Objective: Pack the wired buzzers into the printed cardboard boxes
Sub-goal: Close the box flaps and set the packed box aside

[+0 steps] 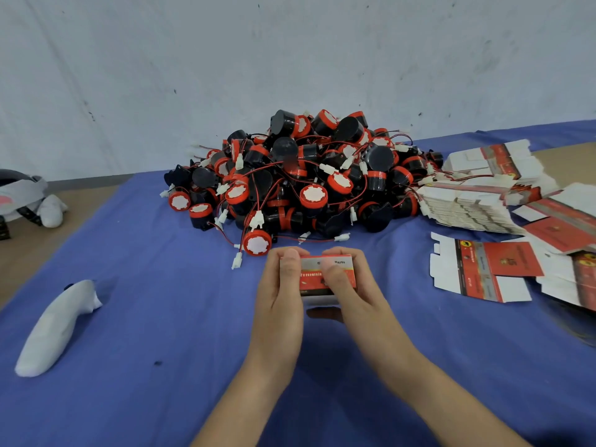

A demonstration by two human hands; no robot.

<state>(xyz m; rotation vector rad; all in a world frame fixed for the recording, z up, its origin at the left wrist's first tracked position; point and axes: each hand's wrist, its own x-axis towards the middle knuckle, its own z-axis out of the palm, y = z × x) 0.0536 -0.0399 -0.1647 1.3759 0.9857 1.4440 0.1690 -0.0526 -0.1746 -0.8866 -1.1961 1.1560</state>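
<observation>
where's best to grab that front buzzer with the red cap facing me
Probably pinch the front buzzer across its round red rim, coming in from the near side: it lies at the pile edge, cap toward you, nothing in front.

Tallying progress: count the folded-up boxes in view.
1. The box is gripped by the left hand and right hand, just in front of the buzzer pile. The flat boxes at right are unfolded; more may lie hidden or out of view.
</observation>
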